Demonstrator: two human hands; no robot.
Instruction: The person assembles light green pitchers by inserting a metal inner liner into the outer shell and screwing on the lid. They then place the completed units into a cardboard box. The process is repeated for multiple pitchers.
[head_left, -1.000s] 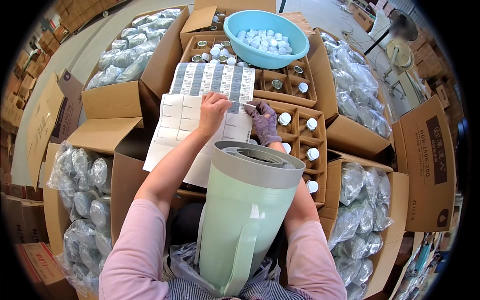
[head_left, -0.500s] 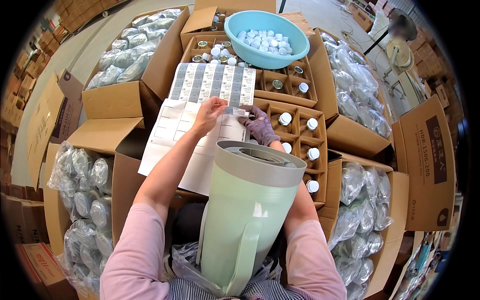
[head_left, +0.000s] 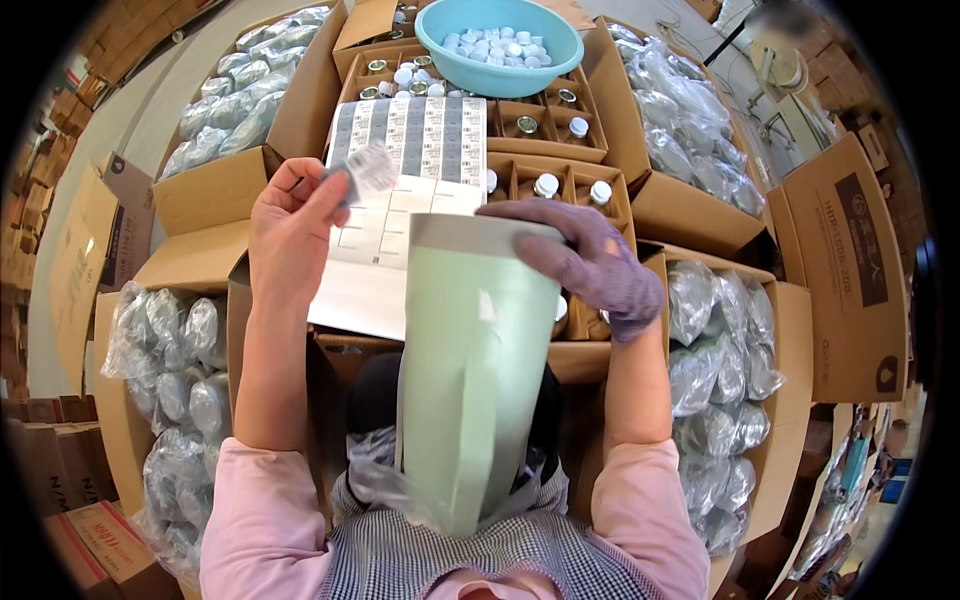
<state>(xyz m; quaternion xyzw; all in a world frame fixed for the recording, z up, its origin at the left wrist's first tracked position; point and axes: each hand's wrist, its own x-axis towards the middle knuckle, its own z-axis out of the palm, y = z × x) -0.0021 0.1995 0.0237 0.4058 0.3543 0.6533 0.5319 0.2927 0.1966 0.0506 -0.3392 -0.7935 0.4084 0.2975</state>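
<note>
Bare left hand (head_left: 288, 228), thumb and finger closed in a pinch on a small printed label (head_left: 368, 174); twelve o'clock points away from the person. The label projects from the fingertips toward two o'clock, its long axis on that line, its print blurred. The pale green jug (head_left: 470, 320) lies toward four o'clock from this hand, apart from both hand and label; seen from the jug's middle, the label is at eleven. The jug's long axis runs close to twelve–six, its grey rim (head_left: 450, 232) at the far end and its handle (head_left: 476, 430) facing the body at six. The gloved right hand (head_left: 600, 262) is the nearer, in contact: it grips the rim from two o'clock, thumb on the outer face, other fingers over the top. Clear plastic (head_left: 380, 478) lies about the jug's base. Beyond, toward eleven from the jug, a label sheet (head_left: 350, 300) lies partly behind it; at one, white-capped bottles (head_left: 546, 186) stand in a divided carton (head_left: 590, 353); at twelve, farthest out, a blue basin (head_left: 500, 78) holds white caps (head_left: 495, 45).
</note>
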